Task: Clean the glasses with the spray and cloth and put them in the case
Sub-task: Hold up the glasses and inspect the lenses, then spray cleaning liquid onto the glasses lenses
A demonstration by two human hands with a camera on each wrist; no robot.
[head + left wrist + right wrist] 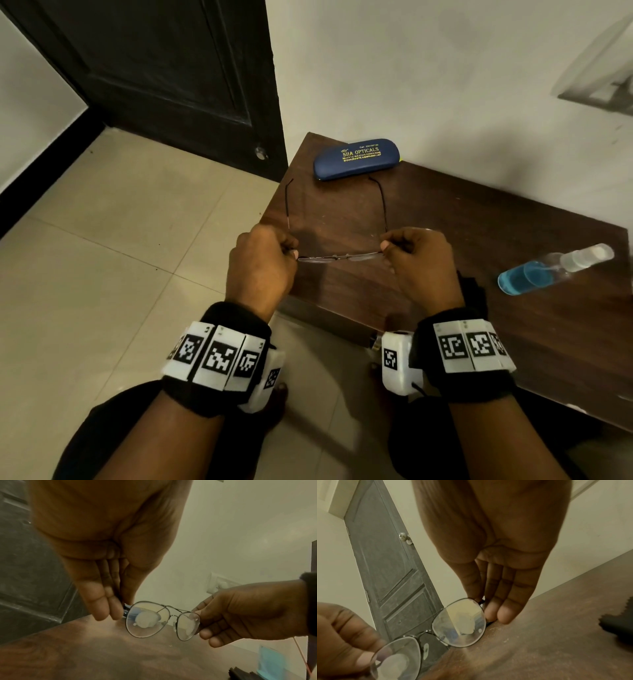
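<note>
Thin-framed glasses hang in the air above the brown table, arms unfolded and pointing away from me. My left hand pinches the frame's left end, my right hand the right end. In the left wrist view the glasses show smudged lenses between my left hand and right hand. The right wrist view has the glasses at my right hand. A shut blue case lies at the table's far edge. The spray bottle with blue liquid lies on its side to the right. A dark cloth lies on the table.
A dark door stands at the back left over a tiled floor. A white wall runs behind the table. The table's left corner edge lies just under my hands.
</note>
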